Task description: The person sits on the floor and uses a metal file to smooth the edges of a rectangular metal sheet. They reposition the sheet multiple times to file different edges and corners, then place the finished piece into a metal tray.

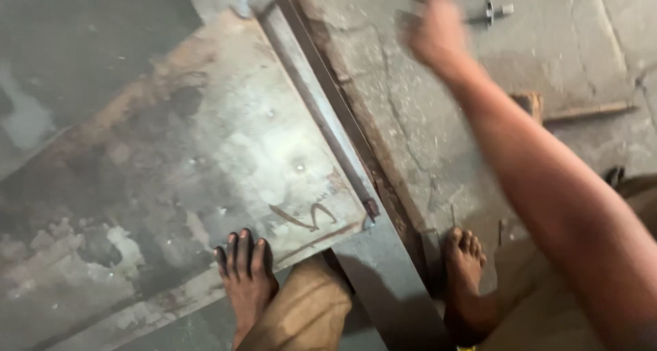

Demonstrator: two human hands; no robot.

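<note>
My right hand (436, 24) is stretched out over the cracked concrete floor (410, 111), blurred by motion, so I cannot see whether it holds anything. A small metal bolt-like piece (496, 10) lies on the floor just right of it. My left hand is out of view. My bare left foot (245, 276) stands on a large scuffed steel plate (226, 146). My right foot (465, 269) stands on the concrete beside a long steel angle bar (321, 111) that runs along the plate's edge.
A hammer with a wooden handle (582, 109) lies on the floor at the right. The plate's lower corner carries a dark painted mark (308, 217). Dark wet floor (61, 43) lies at the upper left.
</note>
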